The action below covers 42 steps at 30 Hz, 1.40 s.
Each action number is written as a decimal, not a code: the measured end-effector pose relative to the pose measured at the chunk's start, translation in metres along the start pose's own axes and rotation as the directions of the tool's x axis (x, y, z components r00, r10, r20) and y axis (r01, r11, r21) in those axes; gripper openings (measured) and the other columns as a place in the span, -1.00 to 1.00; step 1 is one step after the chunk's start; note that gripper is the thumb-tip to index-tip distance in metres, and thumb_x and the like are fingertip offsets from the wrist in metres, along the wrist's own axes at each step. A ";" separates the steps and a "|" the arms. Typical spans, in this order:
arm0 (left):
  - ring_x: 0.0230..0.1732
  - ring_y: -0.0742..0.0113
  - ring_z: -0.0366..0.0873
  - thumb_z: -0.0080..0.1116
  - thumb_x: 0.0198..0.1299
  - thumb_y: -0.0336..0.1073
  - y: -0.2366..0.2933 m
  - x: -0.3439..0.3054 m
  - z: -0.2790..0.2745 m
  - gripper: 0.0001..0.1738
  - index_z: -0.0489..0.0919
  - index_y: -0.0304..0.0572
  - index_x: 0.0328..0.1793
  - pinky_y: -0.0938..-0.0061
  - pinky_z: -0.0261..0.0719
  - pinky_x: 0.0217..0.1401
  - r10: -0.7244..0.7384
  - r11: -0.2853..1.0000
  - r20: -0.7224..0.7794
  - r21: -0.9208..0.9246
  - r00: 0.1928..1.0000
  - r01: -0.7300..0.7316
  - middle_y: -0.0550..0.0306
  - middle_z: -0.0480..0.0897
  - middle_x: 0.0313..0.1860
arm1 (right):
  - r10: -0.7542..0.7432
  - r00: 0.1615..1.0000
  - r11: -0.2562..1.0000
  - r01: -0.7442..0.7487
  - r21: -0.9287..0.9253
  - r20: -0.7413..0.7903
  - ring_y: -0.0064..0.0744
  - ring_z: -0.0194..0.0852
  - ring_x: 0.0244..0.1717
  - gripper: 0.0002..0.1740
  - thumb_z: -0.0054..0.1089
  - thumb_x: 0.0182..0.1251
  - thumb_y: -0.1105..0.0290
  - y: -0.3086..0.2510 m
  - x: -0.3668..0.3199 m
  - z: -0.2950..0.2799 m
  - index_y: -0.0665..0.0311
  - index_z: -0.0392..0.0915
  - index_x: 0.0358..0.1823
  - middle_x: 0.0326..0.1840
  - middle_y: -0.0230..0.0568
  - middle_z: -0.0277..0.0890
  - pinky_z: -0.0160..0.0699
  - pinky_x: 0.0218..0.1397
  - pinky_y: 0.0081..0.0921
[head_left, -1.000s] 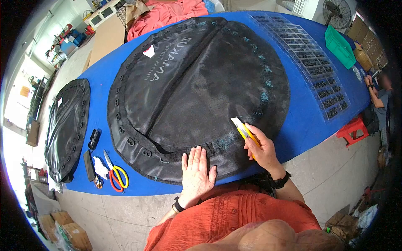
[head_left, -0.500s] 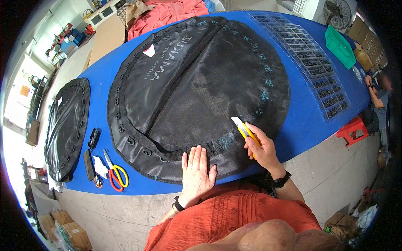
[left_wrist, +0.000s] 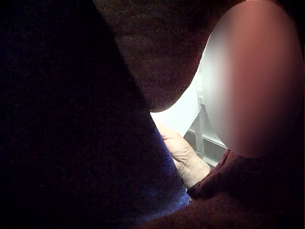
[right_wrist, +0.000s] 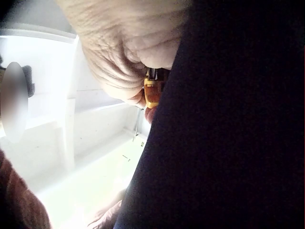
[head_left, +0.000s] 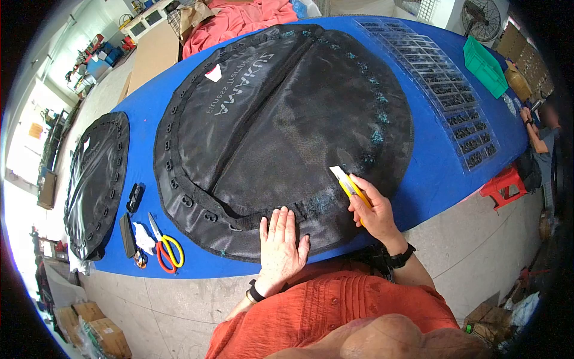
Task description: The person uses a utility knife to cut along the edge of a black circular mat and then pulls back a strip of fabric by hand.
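A large round black trampoline mat (head_left: 287, 137) lies on a blue-covered table, with plastic hooks along its left rim and teal thread marks along its right side. My left hand (head_left: 281, 248) rests flat on the mat's near edge, fingers straight and pointing away from me, by the dark band there. In my right hand (head_left: 376, 218) is a yellow utility knife (head_left: 351, 188), gripped round its handle, its pale blade end pointing up and left over the mat. The right wrist view shows the knife's handle end (right_wrist: 153, 90) under the palm; dark fabric fills much of that view.
Scissors (head_left: 168, 253) with red and yellow handles lie left of the mat, near a black clip-like piece (head_left: 134, 198). A second black mat (head_left: 95, 185) is at the far left. Clear compartment trays (head_left: 445, 90) of small dark parts and a green bin (head_left: 484, 67) stand right.
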<state>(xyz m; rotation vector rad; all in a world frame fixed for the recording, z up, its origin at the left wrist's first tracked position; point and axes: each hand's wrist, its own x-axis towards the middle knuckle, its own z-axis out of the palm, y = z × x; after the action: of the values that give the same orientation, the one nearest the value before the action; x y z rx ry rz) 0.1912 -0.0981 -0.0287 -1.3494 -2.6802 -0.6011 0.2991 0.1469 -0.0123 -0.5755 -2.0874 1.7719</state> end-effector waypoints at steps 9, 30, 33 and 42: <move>0.68 -0.23 0.26 0.27 0.34 -0.04 0.000 0.000 0.000 -0.19 0.41 -0.48 0.57 -0.20 0.01 0.76 -0.002 1.000 0.000 -0.001 1.000 0.002 -0.32 0.40 0.61 | 0.007 1.000 1.000 -0.007 -0.004 0.001 -0.77 0.49 -0.50 -0.45 0.21 0.67 0.29 -0.004 0.000 0.000 0.03 0.43 0.62 -0.32 -0.42 0.64 0.61 -0.44 -0.68; 0.66 -0.22 0.28 0.28 0.35 -0.06 0.003 0.001 -0.002 -0.21 0.41 -0.47 0.56 -0.18 0.03 0.75 -0.004 1.000 -0.020 -0.005 1.000 0.004 -0.30 0.41 0.60 | 0.009 1.000 1.000 -0.009 0.003 -0.002 -0.75 0.52 -0.52 -0.45 0.19 0.67 0.29 0.002 0.000 0.000 0.01 0.42 0.62 -0.33 -0.39 0.65 0.64 -0.43 -0.66; 0.67 -0.22 0.28 0.28 0.35 -0.07 0.003 0.000 -0.002 -0.22 0.41 -0.47 0.56 -0.18 0.03 0.75 0.002 1.000 -0.028 0.000 1.000 -0.002 -0.30 0.42 0.59 | -0.004 1.000 1.000 0.004 -0.006 -0.003 -0.75 0.52 -0.52 -0.46 0.17 0.68 0.29 0.002 0.000 0.000 0.02 0.42 0.62 -0.32 -0.38 0.66 0.65 -0.43 -0.66; 0.67 -0.23 0.28 0.26 0.36 -0.04 0.003 -0.002 0.000 -0.21 0.43 -0.50 0.55 -0.20 0.03 0.75 0.016 1.000 -0.046 0.004 0.999 -0.016 -0.35 0.42 0.59 | 0.057 0.998 0.998 -0.056 0.027 -0.009 -0.74 0.53 -0.50 -0.46 0.18 0.65 0.32 -0.002 -0.001 0.000 0.04 0.44 0.61 -0.31 -0.38 0.66 0.66 -0.40 -0.64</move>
<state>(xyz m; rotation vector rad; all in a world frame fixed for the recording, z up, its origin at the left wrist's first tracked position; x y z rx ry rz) 0.1947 -0.0980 -0.0279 -1.3383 -2.6309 -0.6180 0.2999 0.1461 -0.0102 -0.6403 -2.0577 1.8212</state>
